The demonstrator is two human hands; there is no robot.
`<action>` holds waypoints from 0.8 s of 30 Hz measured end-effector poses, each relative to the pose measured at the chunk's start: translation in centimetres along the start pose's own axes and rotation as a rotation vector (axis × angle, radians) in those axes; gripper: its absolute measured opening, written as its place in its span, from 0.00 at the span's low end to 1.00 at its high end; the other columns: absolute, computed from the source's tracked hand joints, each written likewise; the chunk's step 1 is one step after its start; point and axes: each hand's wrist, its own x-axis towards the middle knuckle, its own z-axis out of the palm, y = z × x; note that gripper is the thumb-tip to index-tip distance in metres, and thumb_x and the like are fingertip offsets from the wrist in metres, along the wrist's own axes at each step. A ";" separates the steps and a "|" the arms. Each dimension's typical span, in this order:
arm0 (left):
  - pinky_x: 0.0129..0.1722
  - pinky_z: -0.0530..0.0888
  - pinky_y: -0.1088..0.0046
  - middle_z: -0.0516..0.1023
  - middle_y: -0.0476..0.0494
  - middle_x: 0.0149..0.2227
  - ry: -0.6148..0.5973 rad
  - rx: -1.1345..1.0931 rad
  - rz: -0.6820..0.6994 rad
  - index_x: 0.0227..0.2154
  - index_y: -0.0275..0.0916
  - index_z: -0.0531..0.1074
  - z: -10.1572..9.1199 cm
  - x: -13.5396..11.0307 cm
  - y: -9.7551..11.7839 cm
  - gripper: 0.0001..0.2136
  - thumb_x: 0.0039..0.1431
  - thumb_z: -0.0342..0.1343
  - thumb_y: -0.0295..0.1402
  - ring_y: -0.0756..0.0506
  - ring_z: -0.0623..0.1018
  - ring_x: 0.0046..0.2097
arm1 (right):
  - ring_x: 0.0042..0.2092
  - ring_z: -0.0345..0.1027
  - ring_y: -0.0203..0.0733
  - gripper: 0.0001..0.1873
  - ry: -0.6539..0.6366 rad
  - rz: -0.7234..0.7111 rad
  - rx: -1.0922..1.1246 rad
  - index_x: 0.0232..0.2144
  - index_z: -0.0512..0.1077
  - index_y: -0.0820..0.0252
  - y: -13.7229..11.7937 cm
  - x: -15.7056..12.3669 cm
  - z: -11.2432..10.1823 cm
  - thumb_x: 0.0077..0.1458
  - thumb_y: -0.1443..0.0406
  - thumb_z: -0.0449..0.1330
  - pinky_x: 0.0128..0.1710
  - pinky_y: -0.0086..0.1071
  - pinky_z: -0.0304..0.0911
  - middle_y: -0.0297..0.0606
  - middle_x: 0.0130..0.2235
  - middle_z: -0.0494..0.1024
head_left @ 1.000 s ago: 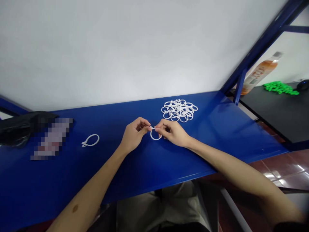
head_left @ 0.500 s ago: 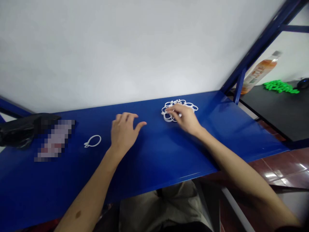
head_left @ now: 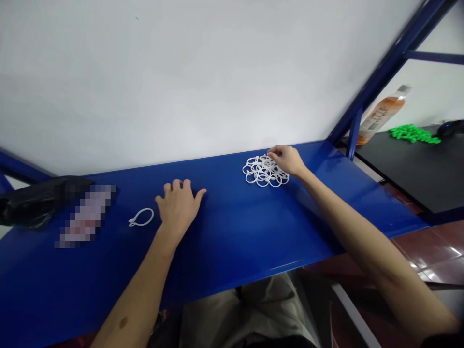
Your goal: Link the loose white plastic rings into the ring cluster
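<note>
A heap of thin white plastic loops (head_left: 261, 182) lies on the blue table (head_left: 232, 232), toward the wall. At the heap's back right edge is my right hand (head_left: 288, 159), its thumb and fingers curled together in a pinch. Whatever is between those fingertips is hidden. My left hand (head_left: 178, 205) rests palm down over the table with fingers spread, holding nothing. Just left of it lies a single white plastic loop (head_left: 147, 217), closed into a teardrop ring with a small knob at one end.
A black plastic bag (head_left: 32, 203) and a blurred-out packet (head_left: 87, 215) lie on the left. Blue frame bars (head_left: 384, 72) rise at the right. Beyond them, a black table (head_left: 398, 174) holds a bottle of orange drink (head_left: 380, 116) and green pieces (head_left: 413, 134).
My right hand has shifted from over the middle of the heap to its back right edge, uncovering more loops. My left hand has moved slightly left and flattened, fingers spreading.
</note>
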 end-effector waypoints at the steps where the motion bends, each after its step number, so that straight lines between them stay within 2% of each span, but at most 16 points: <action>1: 0.42 0.70 0.34 0.74 0.24 0.44 0.017 0.010 -0.026 0.43 0.35 0.75 0.0 0.0 -0.3 0.28 0.63 0.47 0.57 0.24 0.71 0.49 | 0.39 0.75 0.46 0.10 0.027 -0.015 -0.006 0.36 0.80 0.62 -0.4 -0.1 -0.1 0.58 0.64 0.59 0.45 0.42 0.66 0.44 0.38 0.83; 3: 0.42 0.69 0.31 0.74 0.22 0.45 0.010 0.013 -0.111 0.43 0.35 0.75 0.0 0.0 -1.2 0.30 0.60 0.49 0.60 0.21 0.70 0.51 | 0.40 0.74 0.47 0.09 0.077 -0.050 -0.023 0.36 0.79 0.61 -1.3 -0.6 -0.2 0.59 0.64 0.59 0.48 0.45 0.64 0.43 0.38 0.83; 5: 0.40 0.70 0.31 0.73 0.20 0.46 -0.077 0.008 -0.190 0.43 0.34 0.75 0.0 0.1 -1.8 0.32 0.58 0.49 0.61 0.20 0.70 0.52 | 0.41 0.72 0.48 0.09 0.127 -0.101 -0.027 0.35 0.78 0.59 -2.5 -1.4 -0.1 0.60 0.64 0.58 0.51 0.47 0.62 0.42 0.38 0.83; 7: 0.39 0.72 0.34 0.72 0.18 0.48 -0.181 0.029 -0.205 0.46 0.32 0.74 -0.2 0.1 -1.6 0.32 0.61 0.47 0.59 0.21 0.71 0.51 | 0.42 0.71 0.48 0.08 0.163 -0.170 -0.014 0.35 0.78 0.58 -4.1 -2.6 0.5 0.62 0.64 0.58 0.52 0.48 0.61 0.40 0.38 0.82; 10: 0.42 0.76 0.43 0.71 0.22 0.52 -0.225 0.036 -0.044 0.50 0.31 0.72 -0.6 0.0 0.3 0.26 0.66 0.47 0.51 0.25 0.72 0.53 | 0.42 0.68 0.48 0.09 0.142 -0.282 0.003 0.38 0.77 0.59 -6.3 -5.0 1.8 0.65 0.63 0.57 0.51 0.45 0.61 0.41 0.40 0.81; 12: 0.46 0.77 0.50 0.72 0.28 0.53 -0.214 -0.060 0.178 0.51 0.34 0.72 -0.7 -0.4 2.2 0.20 0.67 0.50 0.44 0.30 0.73 0.54 | 0.44 0.66 0.48 0.09 0.076 -0.353 -0.012 0.41 0.77 0.60 -7.3 -6.6 2.8 0.66 0.64 0.56 0.49 0.43 0.62 0.42 0.40 0.80; 15: 0.54 0.74 0.56 0.75 0.37 0.53 -0.220 -0.299 0.549 0.49 0.39 0.74 -0.3 -1.5 4.6 0.13 0.67 0.52 0.39 0.38 0.75 0.53 | 0.45 0.64 0.48 0.10 -0.060 -0.425 -0.029 0.44 0.76 0.60 -8.0 -8.2 4.2 0.67 0.65 0.56 0.49 0.42 0.63 0.43 0.41 0.79; 17: 0.54 0.73 0.58 0.77 0.40 0.50 -0.225 -0.441 0.698 0.47 0.40 0.74 0.0 -2.2 5.6 0.11 0.68 0.53 0.37 0.40 0.75 0.51 | 0.44 0.65 0.47 0.10 -0.142 -0.432 -0.024 0.45 0.76 0.61 -8.1 -8.7 4.9 0.66 0.65 0.56 0.49 0.41 0.63 0.43 0.41 0.78; 19: 0.54 0.73 0.60 0.78 0.42 0.47 -0.210 -0.565 0.761 0.45 0.40 0.74 0.0 -2.6 6.1 0.09 0.68 0.53 0.35 0.42 0.76 0.50 | 0.43 0.65 0.46 0.10 -0.217 -0.426 -0.018 0.44 0.76 0.63 -8.0 -8.8 5.2 0.66 0.65 0.57 0.47 0.39 0.64 0.43 0.40 0.78; 21: 0.54 0.73 0.63 0.80 0.44 0.44 -0.158 -0.667 0.755 0.44 0.40 0.74 -0.2 -2.8 6.3 0.08 0.68 0.52 0.33 0.44 0.76 0.49 | 0.42 0.66 0.45 0.09 -0.276 -0.434 -0.020 0.43 0.76 0.63 -8.0 -8.9 5.2 0.66 0.65 0.57 0.47 0.38 0.64 0.42 0.40 0.78; 24: 0.50 0.73 0.64 0.80 0.44 0.41 -0.021 -0.676 0.599 0.42 0.40 0.74 -0.4 -2.4 6.0 0.08 0.69 0.50 0.31 0.45 0.77 0.45 | 0.42 0.67 0.45 0.10 -0.304 -0.428 -0.045 0.41 0.76 0.62 -8.2 -9.0 5.1 0.67 0.62 0.57 0.46 0.37 0.63 0.41 0.39 0.77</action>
